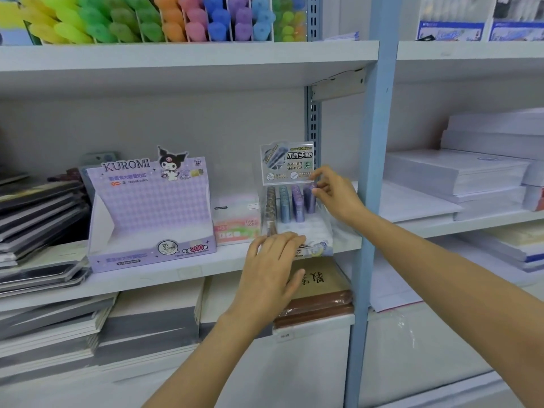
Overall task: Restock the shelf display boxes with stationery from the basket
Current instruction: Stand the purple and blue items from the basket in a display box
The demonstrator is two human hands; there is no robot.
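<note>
The right hand (335,198) is stretched up to the back right corner of the clear plastic tiered display box (322,229). A purple cylindrical plastic tube (309,201) is pinched near its top between thumb and curled fingertips. That tube is stood upright in the box's right-hand column, at the back. Just left of this hand, three further columns of upright tubes (284,204) are lined up: purple, blue-grey, then brown. Above the hand's fingertips the printed header card (287,161) is raised at the back of the box; whether it is touched by the index finger cannot be told.

The left hand (272,269) is placed below and to the left of the right one. Its fingers are laid straight and spread over the front edge of the same box, and nothing is gripped.

Left of the left hand, a small pink-and-white carton (235,225) is set just beside the display box. Further left, a lilac cardboard display carton printed KUROMI (147,207) is seen. All of it is carried on the white metal shelf (147,279).
</note>
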